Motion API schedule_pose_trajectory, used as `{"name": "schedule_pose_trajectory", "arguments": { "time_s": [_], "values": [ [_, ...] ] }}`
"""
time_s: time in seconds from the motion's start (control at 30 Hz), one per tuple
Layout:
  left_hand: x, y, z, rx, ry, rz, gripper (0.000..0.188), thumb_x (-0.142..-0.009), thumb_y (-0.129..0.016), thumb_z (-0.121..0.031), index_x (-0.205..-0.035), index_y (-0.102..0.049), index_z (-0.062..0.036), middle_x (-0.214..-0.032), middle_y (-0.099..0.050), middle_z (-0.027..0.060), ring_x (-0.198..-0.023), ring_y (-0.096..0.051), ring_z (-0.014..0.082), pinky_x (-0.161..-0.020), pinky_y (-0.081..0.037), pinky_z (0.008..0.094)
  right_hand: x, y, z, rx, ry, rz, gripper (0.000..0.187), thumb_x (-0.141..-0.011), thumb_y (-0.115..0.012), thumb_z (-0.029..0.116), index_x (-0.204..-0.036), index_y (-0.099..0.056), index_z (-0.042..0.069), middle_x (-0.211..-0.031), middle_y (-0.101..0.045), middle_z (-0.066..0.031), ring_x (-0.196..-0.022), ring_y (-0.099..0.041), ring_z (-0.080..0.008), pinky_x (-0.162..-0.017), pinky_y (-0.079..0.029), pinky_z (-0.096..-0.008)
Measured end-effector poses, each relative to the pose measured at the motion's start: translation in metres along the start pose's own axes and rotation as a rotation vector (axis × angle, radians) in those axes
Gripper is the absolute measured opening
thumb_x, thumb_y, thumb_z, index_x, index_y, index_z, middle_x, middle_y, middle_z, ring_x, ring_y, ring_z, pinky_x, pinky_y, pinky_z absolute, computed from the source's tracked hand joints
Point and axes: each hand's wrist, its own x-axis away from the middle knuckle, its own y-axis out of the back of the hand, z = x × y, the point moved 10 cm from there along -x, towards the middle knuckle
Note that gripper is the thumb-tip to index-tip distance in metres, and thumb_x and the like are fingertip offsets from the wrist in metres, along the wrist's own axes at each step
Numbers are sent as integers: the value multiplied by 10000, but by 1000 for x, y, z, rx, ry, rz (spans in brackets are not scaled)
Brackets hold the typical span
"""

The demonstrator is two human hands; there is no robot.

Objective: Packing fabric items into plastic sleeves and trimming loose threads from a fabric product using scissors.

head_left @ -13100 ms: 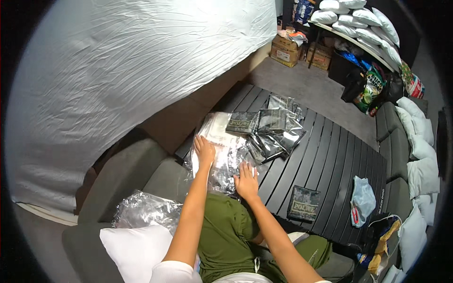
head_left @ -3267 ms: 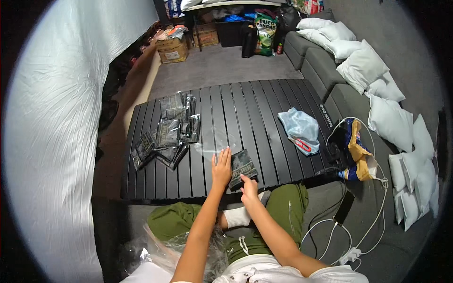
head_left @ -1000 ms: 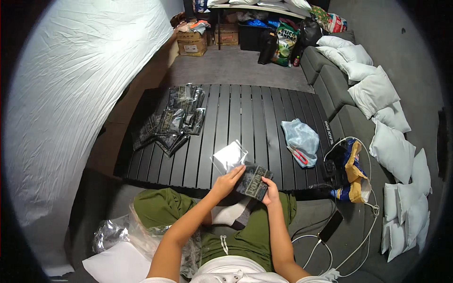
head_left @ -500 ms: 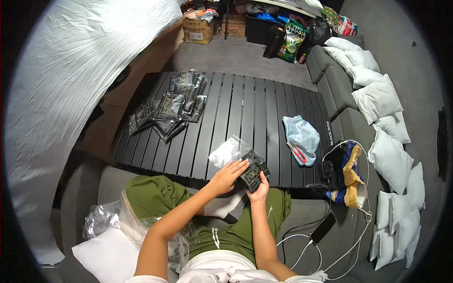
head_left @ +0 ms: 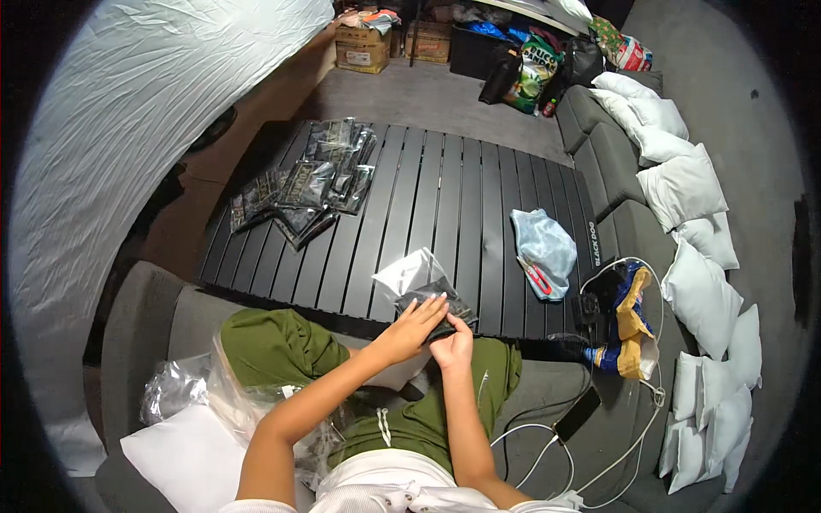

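Observation:
At the table's near edge I have a black folded fabric item in a clear plastic bag (head_left: 438, 296), the bag's clear end spreading out to the far left of it. My left hand (head_left: 412, 328) lies flat across the packet with its fingers stretched out. Gripping the near right corner is my right hand (head_left: 453, 344), thumb on top and other fingers mostly hidden beneath. Similar bagged black items (head_left: 308, 182) are piled on the table's far left part.
The black slatted table (head_left: 402, 197) bears a light blue cloth-like bundle (head_left: 547, 248) with a red-handled cutter (head_left: 537, 278) on it. To the right are a blue and yellow bag (head_left: 634, 329), cables and a dark phone (head_left: 577, 415). White pillows (head_left: 684, 184) line the grey sofa. Clear plastic bags (head_left: 175, 391) lie beside my leg.
The packet has come slightly left and tilted flatter toward the table. My left hand has slid further over its dark part, and my right hand has shifted left with it.

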Motion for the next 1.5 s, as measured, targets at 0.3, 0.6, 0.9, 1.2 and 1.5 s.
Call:
{"name": "schedule_pose_trajectory", "arguments": {
  "time_s": [0.3,0.6,0.9,1.2,1.5],
  "values": [
    [10,16,-11,-110,-10,-13,753,-640,-557,56,-1328,-266,-31,-1416,-199,121,-1302,-208,293,-1026,-221,476,-5,-13,-16,132,-52,27,247,-864,-391,87,-1064,-478,-27,-1106,-515,-146,-1042,-495,-267,-949,-370,-393],
    [21,35,-31,-94,-51,-35,676,-682,-489,32,-1322,-281,-28,-1400,-240,114,-1305,-207,281,-1044,-196,453,-11,-13,-18,112,53,48,233,-908,-375,224,-938,-524,47,-924,-561,-81,-847,-557,-221,-763,-481,-375],
    [61,108,-22,137,90,-532,546,-774,-524,-105,-1288,-346,-55,-1361,-316,127,-1279,-264,281,-1054,-142,414,15,-43,-22,185,-92,167,336,-713,-444,-17,-1041,-505,-54,-1022,-576,-171,-926,-580,-310,-810,-485,-449],
    [74,76,32,1997,280,-927,460,-918,-392,-297,-1291,-323,-37,-1326,-359,107,-1187,-379,220,-1002,-292,364,53,-68,-49,72,-246,254,461,-724,-433,-20,-1185,-429,-36,-1140,-521,-192,-1017,-540,-327,-888,-445,-451],
    [74,58,46,2058,350,-947,503,-889,-447,-171,-1348,-250,-112,-1241,-447,96,-1107,-468,225,-960,-362,383,71,-97,-53,293,-150,233,455,-727,-453,-43,-1181,-437,-11,-1122,-539,-141,-1013,-542,-270,-891,-438,-399]
  ]
}}
